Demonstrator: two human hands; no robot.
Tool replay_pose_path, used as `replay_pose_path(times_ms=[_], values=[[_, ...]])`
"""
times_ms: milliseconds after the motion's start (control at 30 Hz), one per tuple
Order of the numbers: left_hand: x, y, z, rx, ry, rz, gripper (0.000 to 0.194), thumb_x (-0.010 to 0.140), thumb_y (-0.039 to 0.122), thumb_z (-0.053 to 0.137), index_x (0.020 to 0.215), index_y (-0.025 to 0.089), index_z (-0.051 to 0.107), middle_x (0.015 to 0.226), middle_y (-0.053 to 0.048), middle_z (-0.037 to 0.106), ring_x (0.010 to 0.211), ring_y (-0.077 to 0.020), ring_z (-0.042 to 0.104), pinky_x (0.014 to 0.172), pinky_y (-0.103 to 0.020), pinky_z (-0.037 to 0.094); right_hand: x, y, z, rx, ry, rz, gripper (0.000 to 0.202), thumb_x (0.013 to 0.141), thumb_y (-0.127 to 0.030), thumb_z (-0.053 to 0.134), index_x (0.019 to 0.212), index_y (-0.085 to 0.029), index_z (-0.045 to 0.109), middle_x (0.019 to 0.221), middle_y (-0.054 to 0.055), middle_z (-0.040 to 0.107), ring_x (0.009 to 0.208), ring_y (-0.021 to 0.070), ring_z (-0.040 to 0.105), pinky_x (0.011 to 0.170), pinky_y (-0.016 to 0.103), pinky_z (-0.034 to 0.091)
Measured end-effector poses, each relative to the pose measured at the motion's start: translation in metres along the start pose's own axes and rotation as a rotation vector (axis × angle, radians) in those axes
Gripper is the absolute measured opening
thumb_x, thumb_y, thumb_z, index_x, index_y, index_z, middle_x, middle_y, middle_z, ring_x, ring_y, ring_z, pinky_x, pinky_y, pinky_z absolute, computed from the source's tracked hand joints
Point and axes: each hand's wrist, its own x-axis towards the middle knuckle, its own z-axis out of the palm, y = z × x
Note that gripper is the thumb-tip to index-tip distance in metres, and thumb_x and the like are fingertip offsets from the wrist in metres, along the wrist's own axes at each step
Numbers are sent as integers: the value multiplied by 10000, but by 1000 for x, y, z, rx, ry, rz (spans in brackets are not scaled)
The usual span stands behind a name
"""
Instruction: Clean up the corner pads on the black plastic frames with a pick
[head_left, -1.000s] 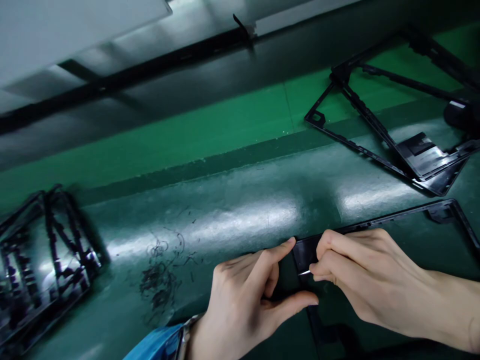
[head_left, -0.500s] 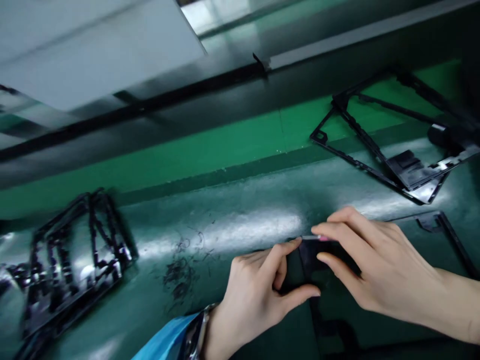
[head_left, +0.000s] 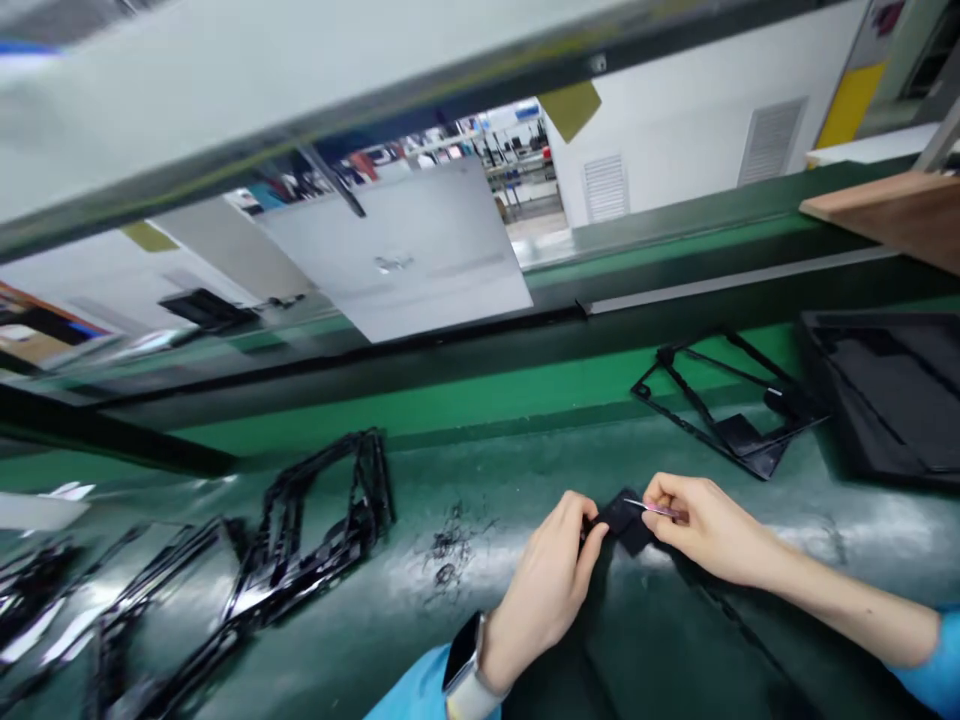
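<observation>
A black plastic frame is tilted up off the bench at one corner, its long side running down to the right. My left hand pinches this corner between thumb and index finger. With closed fingers my right hand grips a thin metal tool with a pink handle. Its pale tip lies over the dark flat corner of the frame; whether it touches I cannot tell. The exact kind of tool does not show. Much of the frame's lower part is lost in shadow.
Dark thin scraps lie on the green bench left of my hands. Stacked black frames stand farther left. More frames lie at back right, beside a black tray. A white panel hangs behind the bench.
The view has tilted up and back. My left hand has closed from spread fingers to a pinch on the frame, whose corner is now lifted and turned. The tool remains in my right hand.
</observation>
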Motion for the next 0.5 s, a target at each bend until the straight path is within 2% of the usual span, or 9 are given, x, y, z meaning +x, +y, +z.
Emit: replay_pose_path(times_ms=[100, 200, 333, 500], values=[[3, 21, -17, -35, -35, 49, 152, 1130, 265, 400, 1040, 251, 522, 763, 58, 623, 604, -146, 606, 603, -253, 436, -15, -6, -4, 78, 28, 3, 375, 1132, -439, 429, 818, -237, 460, 663, -78, 451, 590, 125, 422, 551, 240, 342], [9, 41, -26, -58, -108, 117, 203, 1125, 282, 390, 976, 261, 526, 715, 64, 598, 581, -157, 548, 609, -283, 367, -36, -10, -10, 280, 86, -15, 458, 1122, -562, 454, 794, -245, 405, 673, -82, 369, 598, 124, 382, 555, 242, 344], [25, 57, -19, -127, -144, 199, 314, 1125, 301, 339, 825, 253, 417, 682, 52, 536, 568, -161, 463, 610, -312, 294, -54, -11, -11, 465, 192, -72, 512, 1085, -606, 538, 751, -246, 393, 617, -87, 356, 540, 112, 364, 512, 241, 314], [36, 59, -5, -195, -185, 237, 380, 1133, 304, 284, 759, 250, 329, 635, 57, 425, 526, -158, 349, 589, -339, 227, -58, -8, -2, 556, 247, -95, 537, 1084, -630, 517, 727, -241, 420, 550, -71, 441, 484, 105, 398, 486, 243, 303]])
